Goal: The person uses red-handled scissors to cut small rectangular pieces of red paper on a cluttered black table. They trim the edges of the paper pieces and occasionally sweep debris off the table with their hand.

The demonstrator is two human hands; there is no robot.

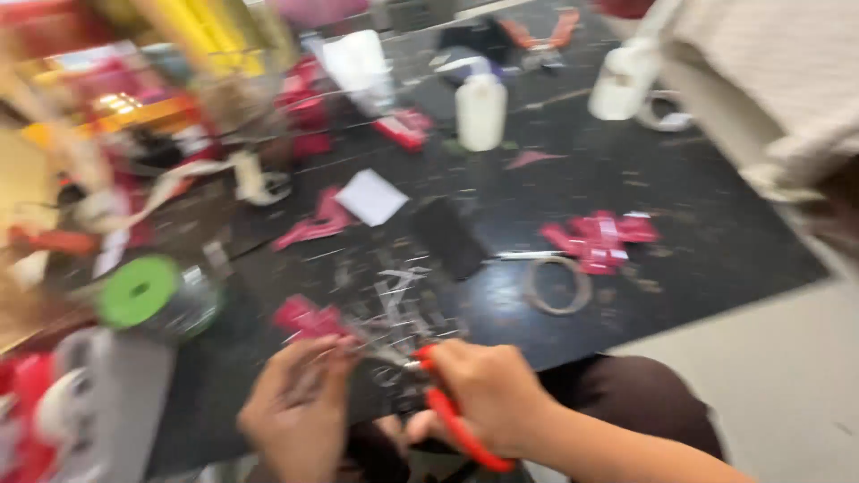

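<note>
Right hand [488,394] closed around red-handled scissors [452,420], blades pointed left over near edge of black table [698,241]. Left hand [300,407] pinched on thin silvery strip [371,344] at scissor tips; detail blurred. Red scrap [304,317] seen just beside; green-capped spool [148,291] farther left.

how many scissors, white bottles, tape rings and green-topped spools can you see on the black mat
red-handled scissors, in the right hand: 1
white bottles: 1
tape rings: 1
green-topped spools: 1
total: 4
</note>
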